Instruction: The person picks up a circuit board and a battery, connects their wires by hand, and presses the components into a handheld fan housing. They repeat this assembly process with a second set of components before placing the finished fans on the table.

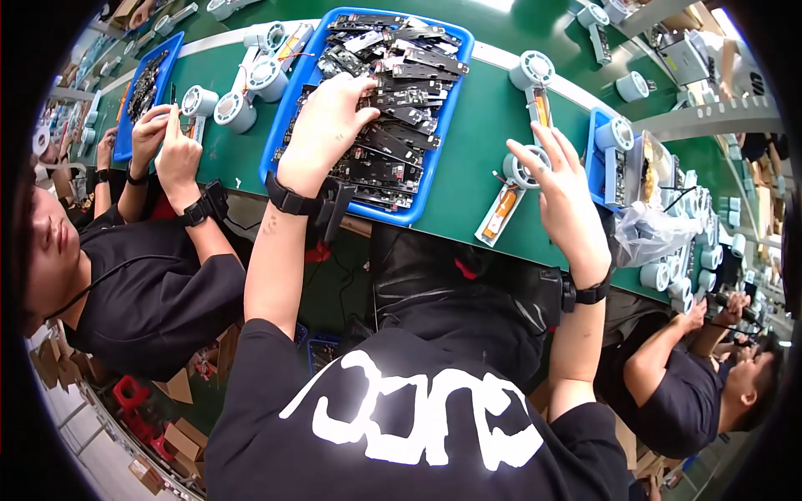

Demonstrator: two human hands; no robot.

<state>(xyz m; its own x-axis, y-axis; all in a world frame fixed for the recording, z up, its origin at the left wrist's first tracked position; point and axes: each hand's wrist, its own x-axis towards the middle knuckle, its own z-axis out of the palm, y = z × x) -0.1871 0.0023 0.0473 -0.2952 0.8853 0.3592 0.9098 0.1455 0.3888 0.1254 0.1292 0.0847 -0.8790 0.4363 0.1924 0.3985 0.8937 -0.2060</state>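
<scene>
A blue tray (424,188) heaped with narrow black circuit boards (393,154) lies on the bench in front of me. My left hand (327,125) hovers over its left half, fingers bent and thumb apart from them; I see nothing in its grasp. My right hand (568,196) is open, fingers stretched out, over a pale blue round fan unit (522,169). That unit's white handle shell (499,215), with an orange battery inside, points toward the bench's near edge. Further back lies a similar fan unit (532,70). Black straps circle both my wrists.
More fan units (266,77) stand left of the tray. At right are a small blue bin (598,134) and a clear plastic bag (656,232) beside a metal bracket (702,117). A co-worker's hands (171,150) work at left; another person (685,376) sits at right.
</scene>
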